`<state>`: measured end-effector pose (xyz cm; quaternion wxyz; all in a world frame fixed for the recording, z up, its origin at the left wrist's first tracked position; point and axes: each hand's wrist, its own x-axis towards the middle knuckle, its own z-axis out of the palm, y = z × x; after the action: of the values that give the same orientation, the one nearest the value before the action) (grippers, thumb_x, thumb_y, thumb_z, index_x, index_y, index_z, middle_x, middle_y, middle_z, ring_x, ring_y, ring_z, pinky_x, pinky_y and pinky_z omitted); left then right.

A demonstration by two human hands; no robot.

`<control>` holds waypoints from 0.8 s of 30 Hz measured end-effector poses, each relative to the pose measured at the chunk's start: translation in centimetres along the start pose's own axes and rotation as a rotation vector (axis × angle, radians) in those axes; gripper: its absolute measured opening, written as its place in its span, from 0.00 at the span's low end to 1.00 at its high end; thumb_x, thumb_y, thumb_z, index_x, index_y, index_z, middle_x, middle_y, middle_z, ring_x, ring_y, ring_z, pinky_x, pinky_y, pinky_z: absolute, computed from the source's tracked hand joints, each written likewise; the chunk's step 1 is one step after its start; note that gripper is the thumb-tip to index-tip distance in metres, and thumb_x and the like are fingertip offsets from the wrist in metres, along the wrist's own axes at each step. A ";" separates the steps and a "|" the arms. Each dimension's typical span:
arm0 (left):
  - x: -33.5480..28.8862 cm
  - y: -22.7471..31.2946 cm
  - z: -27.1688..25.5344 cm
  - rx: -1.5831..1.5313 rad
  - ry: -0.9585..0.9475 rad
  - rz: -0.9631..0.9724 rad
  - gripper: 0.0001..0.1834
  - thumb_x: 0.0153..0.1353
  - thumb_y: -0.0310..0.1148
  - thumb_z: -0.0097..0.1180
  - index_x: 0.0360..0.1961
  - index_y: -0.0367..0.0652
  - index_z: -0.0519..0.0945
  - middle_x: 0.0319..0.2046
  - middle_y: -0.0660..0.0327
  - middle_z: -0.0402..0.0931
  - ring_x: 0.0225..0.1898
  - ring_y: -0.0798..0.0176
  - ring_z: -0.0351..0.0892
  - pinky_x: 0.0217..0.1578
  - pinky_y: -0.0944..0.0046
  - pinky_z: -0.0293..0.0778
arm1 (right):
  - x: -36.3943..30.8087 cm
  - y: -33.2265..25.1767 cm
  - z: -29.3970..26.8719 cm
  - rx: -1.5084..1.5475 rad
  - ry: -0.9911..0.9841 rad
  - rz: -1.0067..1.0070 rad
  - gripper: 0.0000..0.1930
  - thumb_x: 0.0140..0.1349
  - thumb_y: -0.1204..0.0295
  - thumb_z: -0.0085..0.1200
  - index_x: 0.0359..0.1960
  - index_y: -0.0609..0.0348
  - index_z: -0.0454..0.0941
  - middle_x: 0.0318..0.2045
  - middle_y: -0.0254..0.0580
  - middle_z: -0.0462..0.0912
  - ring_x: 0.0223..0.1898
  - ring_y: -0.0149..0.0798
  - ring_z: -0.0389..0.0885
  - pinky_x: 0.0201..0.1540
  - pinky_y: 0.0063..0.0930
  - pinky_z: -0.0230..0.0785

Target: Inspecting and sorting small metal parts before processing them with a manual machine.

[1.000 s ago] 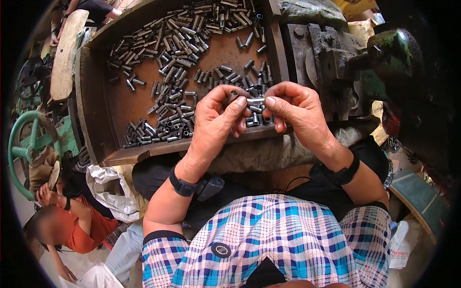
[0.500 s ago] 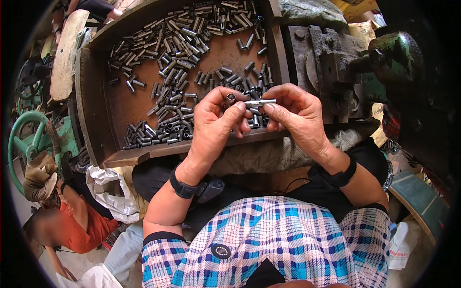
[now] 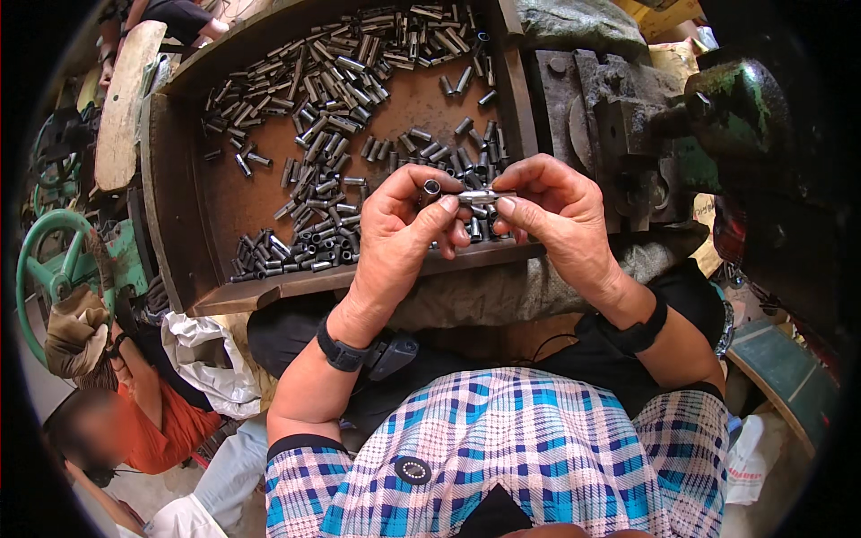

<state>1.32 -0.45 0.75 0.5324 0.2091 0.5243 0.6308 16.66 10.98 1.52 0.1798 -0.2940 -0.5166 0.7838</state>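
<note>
Over the near edge of a wooden tray (image 3: 296, 285), my two hands meet at a small shiny metal tube (image 3: 477, 196). My left hand (image 3: 399, 229) is closed, pinching the tube's left end with thumb and fingers. A second, darker tube (image 3: 431, 187) also sits in that hand, its round open end facing up. My right hand (image 3: 560, 211) is closed too, thumb and fingertips gripping the right end of the shiny tube. Below and beyond my hands, many loose short metal tubes (image 3: 336, 193) lie in the tray, some partly hidden by my fingers.
A dark, greasy machine (image 3: 628, 134) with a green-painted head (image 3: 740, 108) stands just right of the tray. At the left are a green handwheel (image 3: 58, 269) and a wooden board (image 3: 127, 103). A person in an orange top (image 3: 170, 430) is at the lower left, near a white sack (image 3: 211, 363).
The shiny tube has shifted slightly between my fingertips, and my right fingers cover its right end more. My left hand stays nearly in place with the dark tube.
</note>
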 end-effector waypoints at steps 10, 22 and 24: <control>-0.1 0.3 -0.1 -0.001 0.009 -0.017 0.09 0.61 0.28 0.52 0.41 0.38 0.73 0.29 0.58 0.77 0.23 0.70 0.76 0.21 0.75 0.71 | -0.1 -0.5 0.3 -0.036 -0.009 -0.045 0.07 0.57 0.79 0.55 0.38 0.64 0.75 0.31 0.33 0.79 0.31 0.23 0.78 0.31 0.12 0.69; 0.0 0.7 -0.3 -0.051 -0.012 -0.083 0.10 0.62 0.29 0.52 0.41 0.36 0.73 0.27 0.59 0.77 0.22 0.72 0.76 0.20 0.76 0.73 | 0.0 -0.9 0.4 -0.042 -0.010 -0.009 0.09 0.58 0.79 0.55 0.40 0.67 0.73 0.31 0.36 0.79 0.30 0.24 0.79 0.32 0.14 0.72; 0.0 0.7 0.0 -0.066 0.018 -0.108 0.09 0.61 0.30 0.52 0.41 0.39 0.73 0.25 0.59 0.77 0.19 0.73 0.74 0.17 0.77 0.69 | 0.0 -0.6 0.2 -0.013 -0.002 0.015 0.09 0.58 0.79 0.54 0.40 0.68 0.73 0.30 0.37 0.79 0.28 0.25 0.79 0.32 0.14 0.73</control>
<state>0.97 -0.39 1.36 0.5675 0.1571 0.5186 0.6200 16.47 11.07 2.18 0.1717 -0.2981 -0.5197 0.7820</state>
